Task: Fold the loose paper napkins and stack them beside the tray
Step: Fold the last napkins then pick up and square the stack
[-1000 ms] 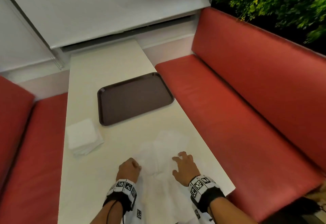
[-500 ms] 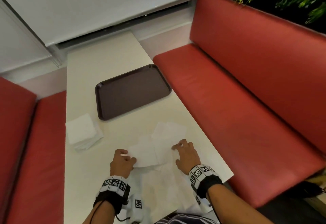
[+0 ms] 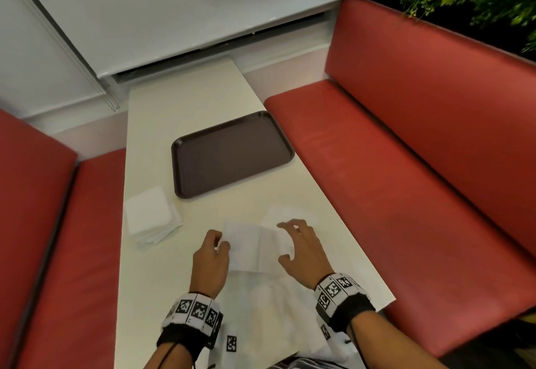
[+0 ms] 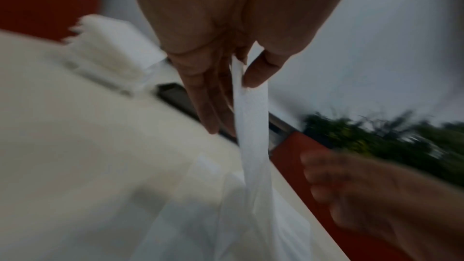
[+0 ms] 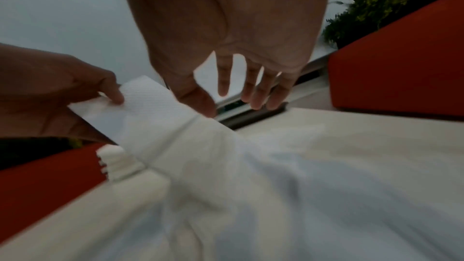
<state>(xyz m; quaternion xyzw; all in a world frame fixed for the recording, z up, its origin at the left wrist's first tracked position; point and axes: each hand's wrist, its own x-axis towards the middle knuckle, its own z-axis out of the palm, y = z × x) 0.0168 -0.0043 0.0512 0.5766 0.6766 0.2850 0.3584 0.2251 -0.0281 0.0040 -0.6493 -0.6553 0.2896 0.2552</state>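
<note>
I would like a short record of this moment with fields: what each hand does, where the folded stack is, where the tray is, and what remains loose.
left hand: pinches the left edge of one napkin, lifted off the table
right hand: open, fingers spread over the napkin's right side
folded stack: on the table, left of the tray's near corner
tray: dark brown, nothing on it
loose napkins: heaped at the near table edge
</note>
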